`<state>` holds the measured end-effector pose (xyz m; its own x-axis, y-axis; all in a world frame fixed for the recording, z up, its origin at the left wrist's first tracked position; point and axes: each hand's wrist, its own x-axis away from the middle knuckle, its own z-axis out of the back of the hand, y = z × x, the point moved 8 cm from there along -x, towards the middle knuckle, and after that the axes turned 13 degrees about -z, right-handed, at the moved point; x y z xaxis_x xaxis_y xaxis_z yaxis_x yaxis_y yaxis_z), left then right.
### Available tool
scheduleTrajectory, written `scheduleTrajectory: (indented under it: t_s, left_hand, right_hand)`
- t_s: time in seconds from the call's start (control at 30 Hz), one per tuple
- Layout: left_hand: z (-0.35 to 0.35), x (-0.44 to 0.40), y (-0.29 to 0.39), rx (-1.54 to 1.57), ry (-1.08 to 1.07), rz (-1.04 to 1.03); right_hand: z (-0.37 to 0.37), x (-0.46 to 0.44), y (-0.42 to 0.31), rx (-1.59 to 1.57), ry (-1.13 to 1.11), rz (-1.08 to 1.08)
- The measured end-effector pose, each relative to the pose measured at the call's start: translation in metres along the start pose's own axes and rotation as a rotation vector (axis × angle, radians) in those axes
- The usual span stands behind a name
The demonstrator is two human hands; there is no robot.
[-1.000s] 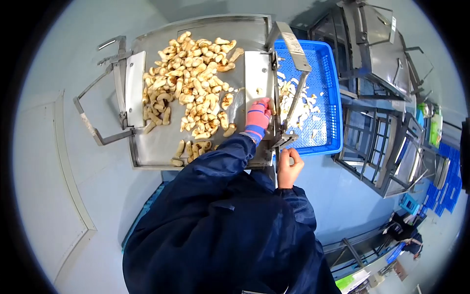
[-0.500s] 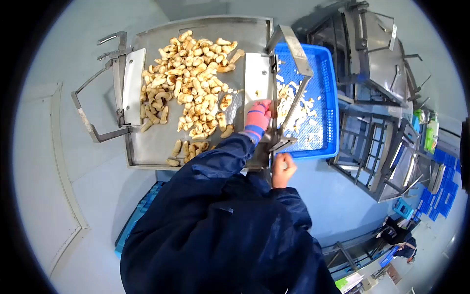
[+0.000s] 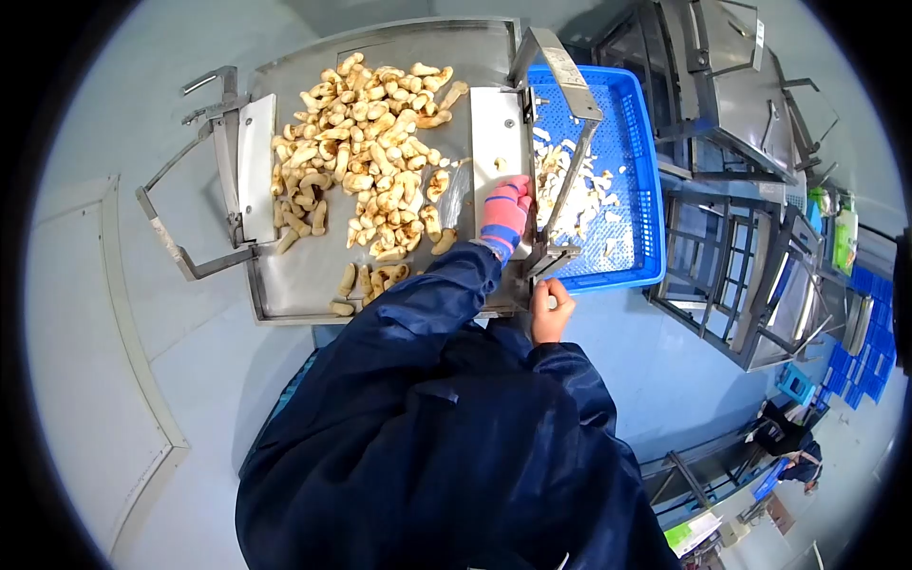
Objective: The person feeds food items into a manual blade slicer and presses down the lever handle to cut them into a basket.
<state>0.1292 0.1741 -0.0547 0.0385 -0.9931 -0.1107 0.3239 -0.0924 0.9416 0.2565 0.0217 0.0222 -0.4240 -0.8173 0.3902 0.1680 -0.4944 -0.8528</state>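
My left hand [image 3: 504,217], in a pink glove with blue stripes, rests on the white cutting board [image 3: 496,128] at the tray's right side. Its fingers are closed by the cutter's edge; what they hold, if anything, is hidden. My bare right hand [image 3: 551,313] is curled into a fist around the near end of the hinged metal cutter [image 3: 568,190]. A heap of brown-stained, pale mushrooms [image 3: 380,157] lies on the steel tray [image 3: 323,275] left of the board. Pale cut slices [image 3: 570,195] lie in the blue basket [image 3: 648,223] beyond the cutter.
At the tray's left side stands another white board [image 3: 256,171] with a metal frame [image 3: 157,223]. Steel equipment [image 3: 727,275] stands right of the basket. Farther off at lower right is another person [image 3: 793,446] in dark clothing.
The whole view has shifted slightly, so tray and basket appear higher. Both my hands keep about the same places at the board and the cutter.
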Motion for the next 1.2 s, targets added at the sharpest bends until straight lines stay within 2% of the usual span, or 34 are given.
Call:
scheduleTrajectory:
  t_s: [0.07,0.1,0.13,0.2,0.3,0.43,0.47,0.53,0.57,0.67,0.7,0.77,0.8,0.83,0.87,0.93,1.03,1.07,1.13,1.2]
  left_hand:
    - [-0.002,0.006,-0.011,0.067,0.014,0.049]
    - [0.004,0.003,0.001,-0.073,-0.024,0.038]
    - [0.001,0.003,-0.007,-0.016,0.085,-0.059]
    - [0.008,0.000,0.011,-0.051,0.032,-0.019]
    - [0.001,0.002,-0.008,0.122,-0.025,0.121]
    - [0.019,0.000,0.015,-0.082,0.020,0.095]
    - [0.004,0.003,0.004,0.145,0.016,0.204]
    - [-0.006,0.003,-0.006,0.220,0.039,0.378]
    - [-0.001,0.002,0.008,0.354,0.138,0.355]
    - [0.018,-0.008,0.063,0.301,-0.001,0.107]
    - [0.037,-0.013,0.080,0.119,-0.029,0.005]
    - [0.083,-0.017,0.092,-0.448,-0.134,-0.195]
    - [0.096,-0.018,0.069,-0.775,-0.186,-0.223]
    - [0.110,-0.018,0.055,-0.918,-0.258,-0.116]
    - [0.116,-0.015,0.035,-1.097,-0.259,-0.155]
    - [0.111,-0.018,0.000,-1.095,-0.435,-0.095]
    - [0.115,-0.028,0.012,-0.366,-0.236,-0.026]
    - [0.104,-0.027,0.001,0.104,-0.227,0.202]
    - [0.085,-0.020,-0.005,0.663,-0.124,0.553]
    - [0.071,-0.016,-0.016,0.868,0.077,0.593]
  right_hand:
    - [0.004,0.003,-0.012,-0.033,0.024,0.069]
    - [0.006,0.006,-0.024,-0.053,0.021,0.014]
    - [0.008,0.007,-0.032,-0.071,0.019,-0.040]
    - [0.009,0.005,-0.029,-0.069,0.013,-0.024]
    - [0.001,0.000,0.000,-0.003,-0.014,0.056]
    - [0.003,-0.001,0.012,-0.035,0.039,0.046]
    - [0.003,0.001,0.009,-0.043,0.032,0.027]
    - [0.005,0.003,-0.003,-0.056,0.022,-0.001]
    - [0.006,0.002,-0.005,-0.063,0.033,0.047]
    - [0.005,0.001,0.004,-0.071,0.028,-0.028]
    - [0.006,0.000,0.008,-0.062,0.020,-0.032]
    - [0.006,0.002,-0.001,-0.050,0.029,0.009]
    - [0.006,0.003,-0.007,-0.049,0.037,0.028]
    - [0.007,0.004,-0.014,-0.023,0.049,0.053]
    - [0.006,0.005,-0.016,-0.030,0.051,0.064]
    - [0.006,0.005,-0.019,-0.041,0.051,0.089]
    - [0.007,0.006,-0.019,-0.028,0.060,0.057]
    - [0.007,0.005,-0.020,-0.015,0.060,0.049]
    - [0.007,0.006,-0.022,0.015,0.050,0.033]
    - [0.008,0.005,-0.022,0.006,0.056,0.049]
